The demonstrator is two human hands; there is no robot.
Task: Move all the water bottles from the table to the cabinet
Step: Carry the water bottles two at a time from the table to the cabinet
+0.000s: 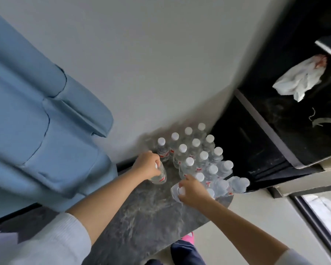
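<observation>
- Two hands are on bottles, and we see both from above.
- Our left hand [147, 165] is curled around the top of one bottle [160, 175], which stands on the dark marbled worktop [141, 217], a little apart from the group.
- Our right hand [192, 190] grips the neck of another bottle [175, 191] at the near side of the group.
- Many more bottles [197, 150] with white caps stand close together on the worktop, beside the black cabinet [256, 146].
- A white cloth [298, 79] lies in the cabinet.
- A blue sofa [36, 121] is on the left.
</observation>
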